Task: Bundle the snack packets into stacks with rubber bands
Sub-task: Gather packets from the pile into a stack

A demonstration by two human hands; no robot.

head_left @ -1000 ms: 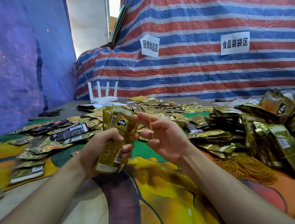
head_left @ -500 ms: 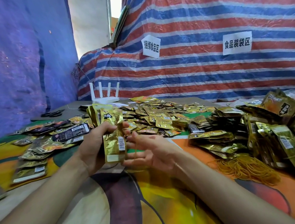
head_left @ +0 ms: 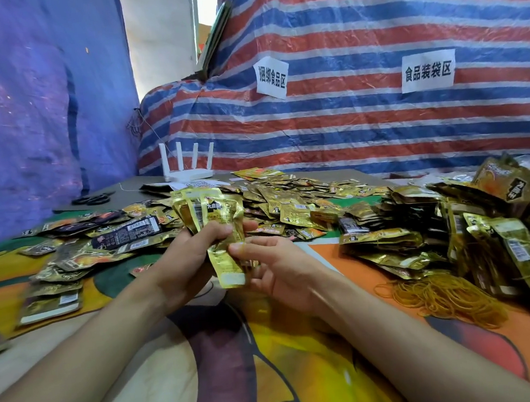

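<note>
A stack of gold snack packets [head_left: 217, 214] stands upright above the table centre. My left hand [head_left: 185, 259] grips its middle. My right hand [head_left: 276, 267] sits just to the right, thumb and fingers pinching the stack's lower end. I cannot make out a rubber band on the stack. Loose gold packets [head_left: 289, 205] are strewn across the table behind. Bundled stacks [head_left: 470, 215] are heaped at the right. A pile of yellow rubber bands [head_left: 438, 297] lies in front of that heap.
Dark and gold packets [head_left: 79, 249] lie scattered at the left. A white router [head_left: 187, 169] and black scissors [head_left: 92, 200] sit at the far left edge. Striped tarp with paper labels backs the table. A colourful printed cloth [head_left: 271, 360] covers the near table.
One second ago my right hand held a rubber band stretched beside the stack. It has since dropped to the stack's lower end, and my left hand has turned the stack more upright.
</note>
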